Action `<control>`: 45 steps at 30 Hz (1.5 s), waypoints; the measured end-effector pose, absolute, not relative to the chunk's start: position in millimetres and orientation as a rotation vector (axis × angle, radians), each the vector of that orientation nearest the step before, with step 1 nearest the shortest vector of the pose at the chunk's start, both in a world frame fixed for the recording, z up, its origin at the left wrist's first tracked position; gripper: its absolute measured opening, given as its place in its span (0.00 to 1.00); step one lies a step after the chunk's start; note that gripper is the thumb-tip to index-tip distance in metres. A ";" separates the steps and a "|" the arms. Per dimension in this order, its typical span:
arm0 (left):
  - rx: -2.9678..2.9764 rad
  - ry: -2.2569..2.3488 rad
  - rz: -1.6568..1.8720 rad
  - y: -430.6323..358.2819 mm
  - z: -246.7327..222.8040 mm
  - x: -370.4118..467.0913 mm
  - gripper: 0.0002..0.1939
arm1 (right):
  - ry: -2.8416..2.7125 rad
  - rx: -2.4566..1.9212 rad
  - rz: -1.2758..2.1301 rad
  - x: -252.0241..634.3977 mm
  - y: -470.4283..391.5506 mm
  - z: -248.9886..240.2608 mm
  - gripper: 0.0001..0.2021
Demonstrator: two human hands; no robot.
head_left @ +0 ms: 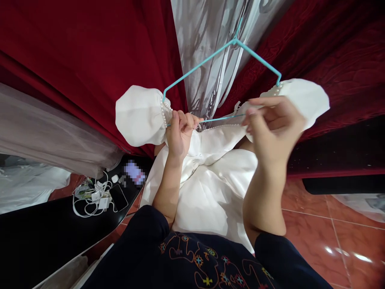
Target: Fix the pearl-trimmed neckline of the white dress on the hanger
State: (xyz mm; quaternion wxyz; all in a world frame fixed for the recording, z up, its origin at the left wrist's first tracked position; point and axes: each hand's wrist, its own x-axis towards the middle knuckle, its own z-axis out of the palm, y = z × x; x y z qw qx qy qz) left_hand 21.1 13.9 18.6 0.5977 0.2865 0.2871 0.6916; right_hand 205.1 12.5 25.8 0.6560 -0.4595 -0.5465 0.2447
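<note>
A white satin dress [216, 188] with puffed sleeves and a pearl-trimmed neckline hangs on a light blue hanger [198, 68]. My left hand [182, 130] is closed at the neckline beside the left puffed sleeve [138, 114], its fingers over the hanger's lower bar. In front of the right puffed sleeve [309, 100], my right hand [273, 124] is slightly blurred. Its thumb and fingertips come together near the other end of the bar, with the index finger stretched out. What lies between those fingertips is hidden. A small white ribbon loop [237, 106] stands beside them.
A black bench or table [60, 228] at the left carries tangled white cables [98, 196], a dark phone [118, 197] and a blurred-out screen [134, 173]. Red draped cloth [90, 48] and sheer white cloth [207, 52] hang behind. The floor is reddish tile [315, 224].
</note>
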 end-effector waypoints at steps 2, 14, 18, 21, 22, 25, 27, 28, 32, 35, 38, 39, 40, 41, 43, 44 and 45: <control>0.689 0.699 1.590 13.8 18.0 22.8 0.27 | -1.355 -1.082 0.812 187.1 9.1 11.9 0.15; 0.914 0.603 1.540 5.4 0.4 17.8 0.10 | -1.242 -0.988 0.777 160.1 10.3 -28.3 0.16; 1.017 0.663 1.429 3.3 -2.8 10.9 0.17 | -1.260 -1.000 0.757 164.4 11.8 -27.9 0.15; 1.075 0.675 1.250 1.7 -2.1 -2.5 0.19 | -1.260 -1.002 0.745 163.2 11.0 -28.9 0.15; 1.089 0.682 1.175 0.7 -0.7 -7.8 0.20 | -1.256 -1.002 0.742 162.1 10.6 -28.9 0.14; 1.131 0.684 0.974 -4.2 8.2 -22.2 0.24 | -1.241 -1.004 0.728 158.4 10.3 -28.0 0.15; 1.138 0.654 0.930 -8.3 16.4 -28.7 0.27 | -1.237 -1.015 0.717 156.8 10.8 -27.4 0.16; 1.131 0.631 0.940 -10.2 20.4 -30.9 0.29 | -1.235 -1.020 0.711 156.3 11.3 -27.3 0.16; 1.084 0.588 1.081 -16.0 29.5 -36.2 0.34 | -1.230 -1.030 0.707 156.2 13.8 -28.1 0.17; 1.076 0.630 1.199 -18.1 29.3 -38.9 0.29 | -1.230 -1.035 0.705 155.9 14.7 -28.6 0.17; 1.104 0.688 1.327 -19.2 27.5 -39.3 0.25 | -1.228 -1.035 0.698 153.1 13.3 -28.4 0.17; 1.133 0.711 1.377 -19.2 27.0 -38.5 0.24 | -1.225 -1.036 0.687 151.6 12.4 -28.3 0.17; 1.171 0.735 1.435 -18.9 26.4 -37.2 0.23 | -1.222 -1.039 0.670 149.8 11.2 -28.4 0.16; 1.212 0.764 1.514 -18.2 25.7 -35.7 0.22 | -1.219 -1.042 0.650 147.8 10.0 -28.5 0.16; 1.295 0.850 1.744 -15.3 23.6 -33.3 0.19 | -1.216 -1.049 0.614 143.7 7.8 -28.9 0.15; 1.337 0.914 1.888 -13.0 22.1 -33.1 0.17 | -1.216 -1.050 0.602 141.8 6.9 -29.1 0.15; 1.401 0.987 2.031 -10.2 20.1 -34.0 0.15 | -1.216 -1.048 0.597 140.2 6.2 -29.3 0.15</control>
